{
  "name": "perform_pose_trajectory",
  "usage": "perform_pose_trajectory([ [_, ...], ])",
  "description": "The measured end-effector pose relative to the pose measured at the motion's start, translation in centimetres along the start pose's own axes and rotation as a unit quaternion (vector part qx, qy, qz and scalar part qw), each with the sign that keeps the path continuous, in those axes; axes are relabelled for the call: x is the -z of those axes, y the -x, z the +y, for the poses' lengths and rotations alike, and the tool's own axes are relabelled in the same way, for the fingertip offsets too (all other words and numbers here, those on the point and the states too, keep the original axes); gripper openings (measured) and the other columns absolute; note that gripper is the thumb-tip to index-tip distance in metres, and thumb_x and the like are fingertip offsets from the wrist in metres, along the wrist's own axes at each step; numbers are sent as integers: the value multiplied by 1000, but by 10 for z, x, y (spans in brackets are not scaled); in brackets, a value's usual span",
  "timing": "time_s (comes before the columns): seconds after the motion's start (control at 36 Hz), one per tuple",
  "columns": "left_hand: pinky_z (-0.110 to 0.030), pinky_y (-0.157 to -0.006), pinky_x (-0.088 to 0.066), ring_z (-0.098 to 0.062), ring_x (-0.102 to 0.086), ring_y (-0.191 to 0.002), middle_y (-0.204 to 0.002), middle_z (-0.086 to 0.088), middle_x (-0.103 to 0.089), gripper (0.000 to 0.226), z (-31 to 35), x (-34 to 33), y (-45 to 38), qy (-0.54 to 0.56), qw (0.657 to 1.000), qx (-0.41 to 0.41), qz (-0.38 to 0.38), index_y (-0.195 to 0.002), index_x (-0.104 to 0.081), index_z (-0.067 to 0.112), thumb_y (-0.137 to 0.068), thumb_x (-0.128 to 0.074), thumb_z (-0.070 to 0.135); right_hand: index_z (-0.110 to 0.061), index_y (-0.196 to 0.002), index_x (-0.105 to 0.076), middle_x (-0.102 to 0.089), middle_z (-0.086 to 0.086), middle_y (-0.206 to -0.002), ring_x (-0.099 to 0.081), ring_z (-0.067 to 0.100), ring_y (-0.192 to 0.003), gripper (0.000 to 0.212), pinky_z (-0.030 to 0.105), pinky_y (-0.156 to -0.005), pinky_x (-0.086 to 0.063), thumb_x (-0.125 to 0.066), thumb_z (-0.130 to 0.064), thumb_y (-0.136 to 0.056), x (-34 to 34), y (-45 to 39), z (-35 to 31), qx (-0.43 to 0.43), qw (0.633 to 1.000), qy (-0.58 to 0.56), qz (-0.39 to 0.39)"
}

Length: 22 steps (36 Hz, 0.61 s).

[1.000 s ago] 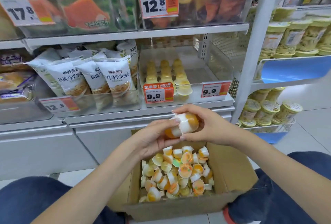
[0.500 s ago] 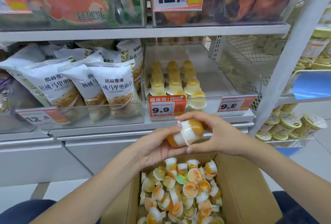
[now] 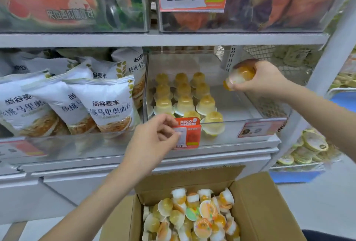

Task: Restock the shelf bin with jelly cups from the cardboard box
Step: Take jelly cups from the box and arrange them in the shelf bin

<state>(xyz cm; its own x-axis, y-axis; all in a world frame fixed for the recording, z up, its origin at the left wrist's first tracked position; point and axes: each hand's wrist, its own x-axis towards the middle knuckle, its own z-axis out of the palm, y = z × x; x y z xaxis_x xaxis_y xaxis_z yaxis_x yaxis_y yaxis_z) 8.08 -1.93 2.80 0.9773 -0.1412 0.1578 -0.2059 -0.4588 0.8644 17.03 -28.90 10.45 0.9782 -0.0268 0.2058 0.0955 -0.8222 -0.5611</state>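
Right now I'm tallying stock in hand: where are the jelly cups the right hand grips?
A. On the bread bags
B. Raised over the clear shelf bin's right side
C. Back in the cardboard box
B: the right hand holds the jelly cups above the shelf bin, not yet set down.

Cardboard box point(image 3: 260, 212) below shelf bin point(image 3: 240, 106)

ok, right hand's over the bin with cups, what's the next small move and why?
Probably lower the right hand and set its jelly cups dome-up on the bare bin floor right of the standing rows; that space is free, and the left hand touches the bin's price tag.
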Motion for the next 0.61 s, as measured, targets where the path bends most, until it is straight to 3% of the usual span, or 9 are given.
perform_pose_trajectory([
  [0.06, -39, -67, -56, -6, -64, -60, -73, 18, -66, 29, -3, 1, -3, -63, 997, -32, 3, -96, -49, 37, -81, -70, 22, -11, -114, -64, -62, 4, -105, -59, 20, -99, 42, 18, -76, -43, -78, -24, -76, -10, -27, 4, -2, 997, 60, -42],
  [0.11, -38, -68, -57, -4, -65, -60, -73, 18, -67, 41, -4, 2, -5, -57, 998, -31, 3, -105, -45, 43, -79, -71, 25, -8, -119, -62, -62, 10, -117, -57, 27, -110, 47, 26, -84, -44, -76, -26, -77, -21, -52, 12, -12, 989, 124, -74],
  [0.19, -38, -68, -58, -5, -67, -59, -65, 15, -68, 31, -8, 2, -10, -42, 999, -26, 8, -96, -54, 41, -78, -72, 24, -17, -127, -55, -57, 8, -126, -53, 27, -116, 62, 29, -88, -43, -79, -32, -72, -41, -86, 34, -30, 985, 142, -96],
  [0.33, -34, -63, -57, 1, -64, -51, -59, 18, -65, 13, -17, -5, -13, -69, 996, -45, 41, -83, -58, 35, -79, -70, 33, -15, -124, -51, -55, 8, -122, -51, 27, -111, 69, 35, -86, -46, -84, -27, -65, -73, -120, 59, -12, 984, 131, -118],
  [0.44, -28, -57, -56, -1, -62, -49, -60, 18, -63, 29, -26, -8, -12, -84, 991, -76, 75, -96, -53, 39, -73, -54, 58, -16, -119, -46, -56, 11, -115, -54, 29, -103, 70, 41, -81, -50, -86, -21, -62, -88, -130, 70, -11, 991, 82, -106],
  [0.53, -26, -54, -54, -3, -60, -47, -58, 16, -62, 32, -29, -10, -12, -85, 988, -92, 86, -96, -55, 36, -73, -51, 59, -15, -118, -48, -56, 8, -112, -53, 23, -96, 66, 34, -74, -47, -85, -19, -64, -94, -130, 77, -13, 996, 35, -85],
  [0.61, -26, -53, -53, -2, -59, -46, -56, 17, -61, 29, -28, -12, -11, -96, 986, -97, 94, -94, -55, 37, -74, -51, 58, -14, -117, -53, -57, 5, -114, -54, 22, -103, 61, 36, -82, -48, -84, -20, -66, -98, -126, 85, -11, 998, -1, -69],
])
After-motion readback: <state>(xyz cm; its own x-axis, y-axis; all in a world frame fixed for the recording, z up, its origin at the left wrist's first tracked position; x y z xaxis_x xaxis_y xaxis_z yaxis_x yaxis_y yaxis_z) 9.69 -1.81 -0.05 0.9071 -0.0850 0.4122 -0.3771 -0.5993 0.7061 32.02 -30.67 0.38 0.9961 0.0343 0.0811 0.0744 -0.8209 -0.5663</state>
